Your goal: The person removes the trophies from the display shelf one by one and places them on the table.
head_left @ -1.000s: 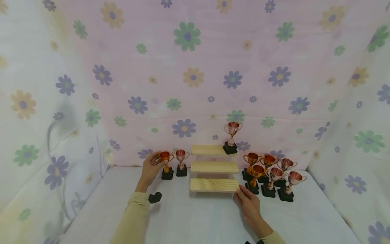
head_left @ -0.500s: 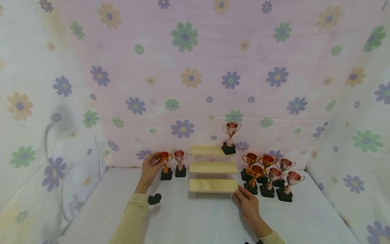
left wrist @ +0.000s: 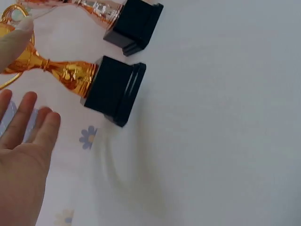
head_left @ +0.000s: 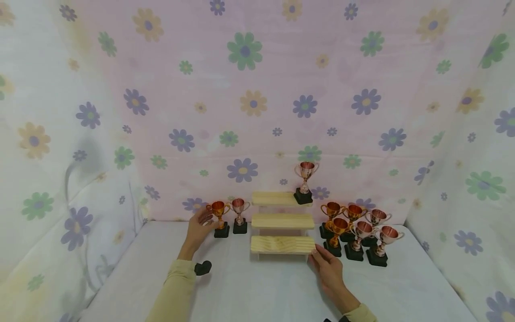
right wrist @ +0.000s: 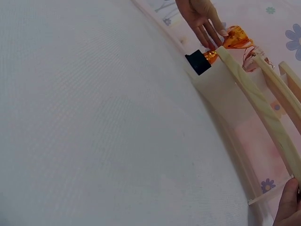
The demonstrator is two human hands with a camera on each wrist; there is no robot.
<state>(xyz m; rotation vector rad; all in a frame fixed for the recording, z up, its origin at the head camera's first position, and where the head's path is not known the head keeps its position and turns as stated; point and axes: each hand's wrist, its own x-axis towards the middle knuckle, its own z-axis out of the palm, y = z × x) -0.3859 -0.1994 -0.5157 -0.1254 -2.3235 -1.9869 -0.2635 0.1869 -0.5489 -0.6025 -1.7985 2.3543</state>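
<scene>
My left hand point(head_left: 198, 230) is beside a gold trophy cup point(head_left: 218, 209) standing on the table left of a three-step wooden stand point(head_left: 283, 243). In the left wrist view its fingers point(left wrist: 46, 134) are straight and apart from the trophy, while the thumb point(left wrist: 16, 40) overlaps the cup; contact there is unclear. A rose-gold trophy point(head_left: 239, 208) stands just right of that one. My right hand point(head_left: 329, 270) grips the right end of the stand's lowest step, its thumb point(right wrist: 288, 200) at the front edge. On the top step's right end stands another rose-gold trophy point(head_left: 305, 179).
Right of the stand, several gold trophies point(head_left: 339, 227) and rose-gold trophies point(head_left: 388, 235) with black bases stand close together. A white cloth covers the table point(head_left: 261, 290). Flowered fabric walls point(head_left: 277, 80) enclose the back and sides.
My left hand has loosened its hold on the gold trophy and drawn slightly down, its fingers spreading away. The trophy stays standing in place. My right hand keeps its place on the stand.
</scene>
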